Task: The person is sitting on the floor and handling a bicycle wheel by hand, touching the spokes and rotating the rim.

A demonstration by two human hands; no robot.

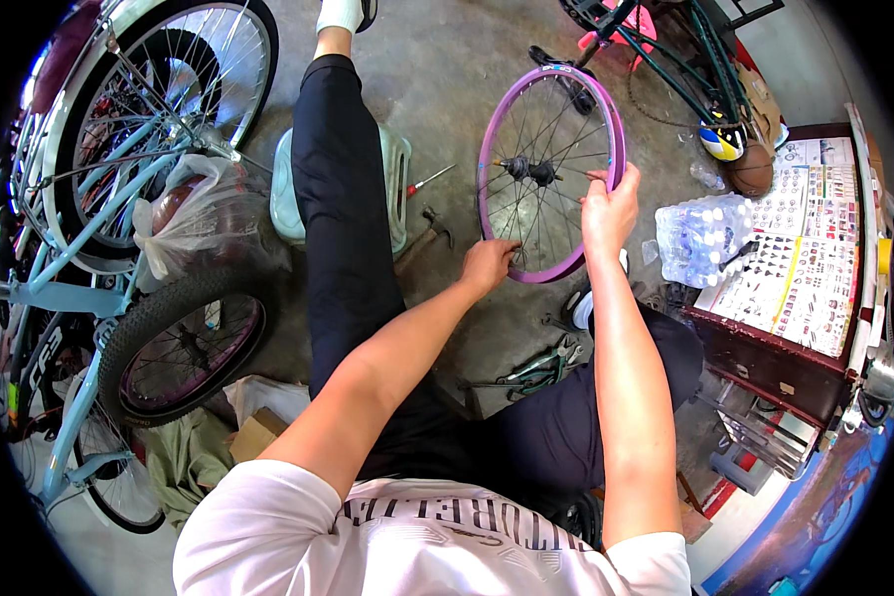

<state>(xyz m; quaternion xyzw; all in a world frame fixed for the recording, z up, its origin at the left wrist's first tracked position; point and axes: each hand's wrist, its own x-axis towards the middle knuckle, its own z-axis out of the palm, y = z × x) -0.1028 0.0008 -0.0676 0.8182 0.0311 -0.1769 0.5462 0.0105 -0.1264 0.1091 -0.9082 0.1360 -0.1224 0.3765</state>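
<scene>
A purple bicycle wheel rim (612, 124) with black spokes and hub (528, 171) stands upright on the concrete floor in front of me, with no tyre on it. My left hand (488, 265) grips its lower left edge. My right hand (609, 211) holds the right side of the rim, fingers pinched at a spoke near the rim. My legs in dark trousers stretch out either side of it.
A hammer (429, 230) and red-handled screwdriver (425, 182) lie left of the rim; pliers (544, 364) lie near my right knee. A tyred wheel (181, 343), a plastic bag (197, 214) and light blue bicycles (89, 199) are at left. A pack of water bottles (703, 236) and a dark cabinet (765, 363) stand at right.
</scene>
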